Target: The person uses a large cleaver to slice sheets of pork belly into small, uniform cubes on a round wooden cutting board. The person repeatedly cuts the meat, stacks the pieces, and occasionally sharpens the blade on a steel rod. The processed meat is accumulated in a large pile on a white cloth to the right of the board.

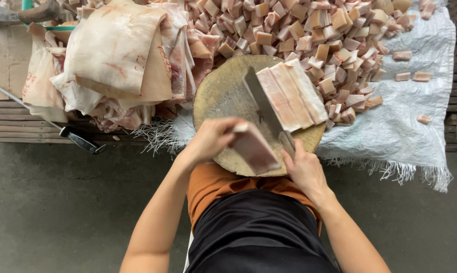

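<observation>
The left hand [210, 139] was closed around a pale strip of pork [253, 148], lifted at the near edge of the round wooden chopping block [221, 96]. Just beside it, the right hand [304, 169] clenched the handle of a cleaver [264, 108]. Beyond the blade lay three uncut strips [291, 93]. Farther off, cut cubes [309, 30] covered a white woven sheet [410, 111]; raw slabs [117, 55] were stacked beyond the left hand.

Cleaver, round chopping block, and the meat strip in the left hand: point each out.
cleaver [263, 103], head view, flat of the blade.
round chopping block [221, 96], head view, bare wood top, left part.
meat strip [253, 149], head view, middle of its upper face.
</observation>
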